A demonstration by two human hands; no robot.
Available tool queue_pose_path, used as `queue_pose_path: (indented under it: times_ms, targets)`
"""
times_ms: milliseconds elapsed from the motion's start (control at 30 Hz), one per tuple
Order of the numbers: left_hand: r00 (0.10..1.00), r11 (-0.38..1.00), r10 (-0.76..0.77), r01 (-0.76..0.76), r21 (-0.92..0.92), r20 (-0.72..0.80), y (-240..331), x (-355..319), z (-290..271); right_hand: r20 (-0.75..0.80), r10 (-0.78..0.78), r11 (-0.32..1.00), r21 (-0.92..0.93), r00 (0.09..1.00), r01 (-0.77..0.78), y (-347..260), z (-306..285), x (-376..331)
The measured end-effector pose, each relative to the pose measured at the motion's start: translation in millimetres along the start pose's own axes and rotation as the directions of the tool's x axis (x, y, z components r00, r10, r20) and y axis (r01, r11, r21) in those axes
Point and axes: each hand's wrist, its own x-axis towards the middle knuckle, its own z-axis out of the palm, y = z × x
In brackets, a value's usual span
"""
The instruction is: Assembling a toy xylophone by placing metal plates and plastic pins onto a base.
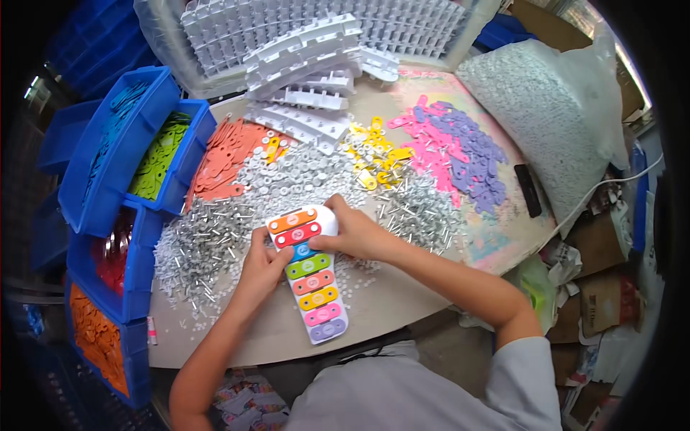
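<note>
A white toy xylophone (310,266) with a row of coloured bars lies tilted in front of me, over the near part of the table. My left hand (260,271) grips its left edge, the thumb resting at the left end of the blue bar. On the other side my right hand (357,231) holds the upper right edge, with its thumb at the blue bar's right end. White round caps show at the ends of the red bar; the lower bars show dark holes. Both hands' other fingers are partly hidden by the toy.
Heaped around it are metal pins (205,233), white washers (295,174), and salmon (223,159), yellow (374,147), pink (431,140) and purple bars (478,161). Blue bins (129,251) line the left. White plastic frames (305,54) stack at the back; a bulging bag (546,93) leans right.
</note>
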Motion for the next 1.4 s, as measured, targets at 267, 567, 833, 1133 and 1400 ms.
queue_pose_path:
  times_ms: [267,567,833,1133,1400]
  targets:
    - [1.000,0.999,0.016,-0.016,0.043,-0.003,2,-2,-3,-0.067,-0.030,0.995,-0.099,0.997,0.024,1,5,-9]
    - [0.926,0.955,0.278,-0.238,0.177,-0.255,-11,-71,6,-0.670,-0.125,0.969,-0.239,0.732,-0.054,0,-38,-70]
    - [0.736,0.936,0.351,-0.279,0.214,-0.579,-72,-119,-4,-0.746,-0.208,0.849,-0.459,0.633,-0.262,95,-115,-145]
    - [0.745,0.938,0.347,-0.273,0.214,-0.569,-71,-111,1,-0.742,-0.159,0.842,-0.446,0.651,-0.303,148,-118,-156]
    - [0.524,0.828,0.544,-0.209,0.520,-0.656,-41,-125,-34,-0.814,-0.297,0.946,-0.320,0.499,0.040,36,-23,-119]
